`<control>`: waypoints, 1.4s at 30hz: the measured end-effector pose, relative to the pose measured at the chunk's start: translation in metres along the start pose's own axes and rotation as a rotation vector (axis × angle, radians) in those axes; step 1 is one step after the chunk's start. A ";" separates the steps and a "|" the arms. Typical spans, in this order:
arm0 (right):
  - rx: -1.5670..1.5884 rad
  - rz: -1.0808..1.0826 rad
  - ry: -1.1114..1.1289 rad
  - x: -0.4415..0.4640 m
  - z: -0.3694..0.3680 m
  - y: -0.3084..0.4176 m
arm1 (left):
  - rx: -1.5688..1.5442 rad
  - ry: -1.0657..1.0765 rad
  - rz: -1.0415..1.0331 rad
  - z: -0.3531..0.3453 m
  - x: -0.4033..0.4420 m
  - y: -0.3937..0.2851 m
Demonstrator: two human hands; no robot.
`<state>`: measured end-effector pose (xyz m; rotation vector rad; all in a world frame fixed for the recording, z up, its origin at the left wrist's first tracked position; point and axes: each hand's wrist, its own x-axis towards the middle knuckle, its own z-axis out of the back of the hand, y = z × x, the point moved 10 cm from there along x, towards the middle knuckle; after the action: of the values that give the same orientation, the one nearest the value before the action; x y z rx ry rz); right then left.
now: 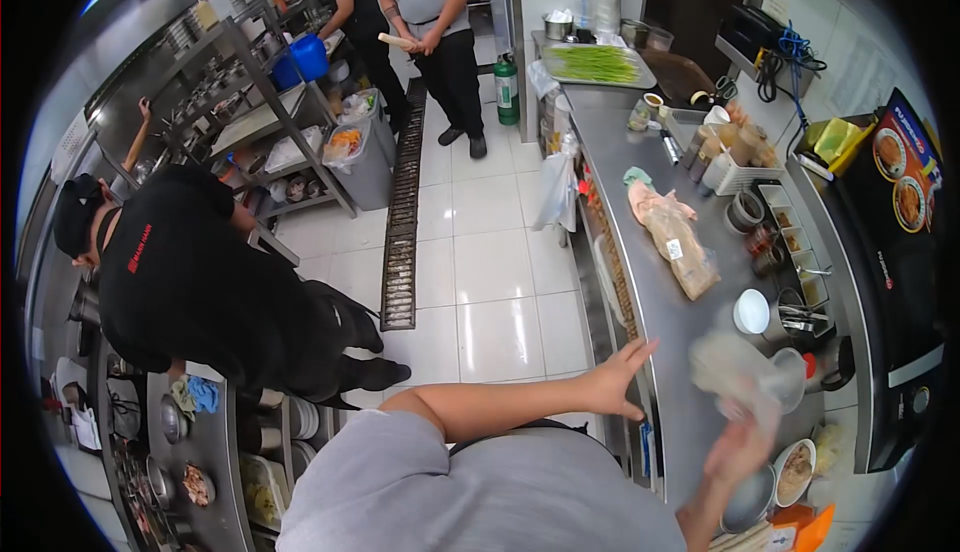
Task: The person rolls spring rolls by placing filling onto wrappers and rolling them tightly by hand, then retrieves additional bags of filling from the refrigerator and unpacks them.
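My left hand (617, 380) is at the front edge of the steel counter (665, 337), fingers spread and holding nothing. Over the counter at the lower right, my right hand (742, 449) is closed on a pale, translucent plastic bag (735, 370), blurred by motion. Beside the bag stand a clear container (789, 377) and a white bowl (751, 311). A metal bowl (748, 502) and a bowl of food (796, 472) lie close to my right hand. Farther up the counter rests a wrapped brown package (678, 244) with a white label.
A co-worker in black (210, 272) bends over the left-hand counter. Two more people stand at the far end of the aisle, near a green cylinder (507, 90). A floor drain (402, 212) runs along the aisle. Green stalks fill a tray (596, 66); sauce bottles (714, 162) stand nearer.
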<state>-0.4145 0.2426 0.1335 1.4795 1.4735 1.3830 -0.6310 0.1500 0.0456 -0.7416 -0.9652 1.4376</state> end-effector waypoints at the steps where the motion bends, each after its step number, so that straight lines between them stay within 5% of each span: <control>1: 0.179 -0.111 0.075 -0.006 -0.043 -0.023 | 0.039 -0.108 -0.014 0.019 0.004 0.001; 5: 0.420 -0.403 0.172 -0.016 -0.169 -0.074 | 0.190 -0.484 0.136 0.126 0.008 0.060; 10: 0.252 -0.900 0.212 -0.034 -0.185 -0.261 | 0.149 -0.809 0.283 0.237 -0.037 0.119; 13: 0.284 -1.040 0.078 -0.048 -0.209 -0.282 | 0.224 -0.866 0.221 0.246 -0.040 0.126; 21: 0.295 -1.250 0.084 -0.025 -0.150 -0.406 | 0.408 -0.795 0.343 0.289 -0.011 0.171; 24: 0.329 -1.070 0.207 0.004 -0.213 -0.336 | 0.358 -0.755 0.420 0.308 0.015 0.194; 26: 0.370 -1.191 0.309 0.011 -0.279 -0.319 | 0.215 -0.661 0.444 0.285 0.049 0.218; 28: 0.415 -1.274 0.413 0.017 -0.325 -0.319 | -0.325 -0.536 0.622 0.242 0.068 0.262; 31: 0.565 -1.224 0.617 0.036 -0.379 -0.377 | 0.010 -0.432 0.315 0.250 0.082 0.267; 34: 0.448 -1.012 0.658 0.073 -0.425 -0.405 | 0.211 -0.627 0.386 0.319 0.041 0.243; 36: 0.619 -1.179 0.578 0.079 -0.459 -0.404 | -0.288 -0.619 0.576 0.323 0.001 0.292; 39: 0.764 -1.305 0.533 0.081 -0.508 -0.409 | -0.168 -0.156 0.699 0.283 -0.007 0.331; 42: 0.630 -1.290 0.500 0.074 -0.533 -0.433 | -0.260 -0.183 0.635 0.283 0.020 0.337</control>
<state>-1.0565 0.2665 -0.1199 0.1380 2.6007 0.4483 -1.0380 0.1432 -0.1225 -1.1973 -1.1274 1.9752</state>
